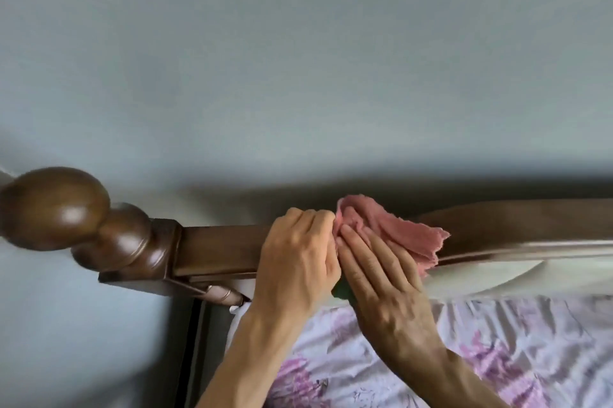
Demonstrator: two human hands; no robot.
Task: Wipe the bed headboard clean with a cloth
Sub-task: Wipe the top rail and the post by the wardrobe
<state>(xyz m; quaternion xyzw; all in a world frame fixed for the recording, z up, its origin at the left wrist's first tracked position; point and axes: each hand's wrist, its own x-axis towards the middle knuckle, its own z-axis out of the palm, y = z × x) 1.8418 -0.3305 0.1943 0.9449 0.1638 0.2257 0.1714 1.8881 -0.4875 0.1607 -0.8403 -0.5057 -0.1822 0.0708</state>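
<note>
A dark brown wooden headboard (215, 248) runs across the view, its top rail ending at the left in a post with a round knob (54, 207). A folded pink cloth (394, 231) lies on the rail near the middle. My left hand (298, 261) curls over the rail and pinches the cloth's left edge. My right hand (378, 278) lies flat with its fingers pressed on the cloth against the headboard's front face. Part of the cloth is hidden under both hands.
A pale blue-grey wall (298, 59) rises right behind the headboard. Below lies bedding with a pink and purple flower print (497, 341). A white curved panel (481, 275) sits under the rail on the right. A dark gap (195, 341) runs beside the bed at the left.
</note>
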